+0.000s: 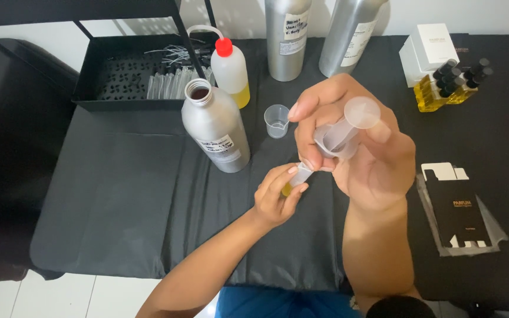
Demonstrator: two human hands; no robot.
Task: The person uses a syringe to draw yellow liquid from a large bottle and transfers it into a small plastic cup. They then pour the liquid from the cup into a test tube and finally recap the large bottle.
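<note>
Black cloth (148, 194); right grip (354, 147) around funnel (349, 126).

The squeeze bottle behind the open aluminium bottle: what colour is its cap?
Red, on the squeeze bottle holding yellow liquid; clearest in the head view.

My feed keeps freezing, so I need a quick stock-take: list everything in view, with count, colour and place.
Open metal bottle: 1, silver, table centre-left.
Tall metal bottles: 2, silver, back centre.
Squeeze bottle: 1, clear with yellow liquid and red cap, behind the open bottle.
Small measuring cup: 1, clear, table centre.
Tray: 1, black, back left, holding clear tubes.
Filled small bottles: several, yellow liquid with black caps, back right.
White boxes: at least 2, back right.
Flat carton: 1, black, right.
Tablecloth: 1, black.
Left hand: holds a small vial.
Right hand: fingers tilting a clear cup over the vial.
</note>
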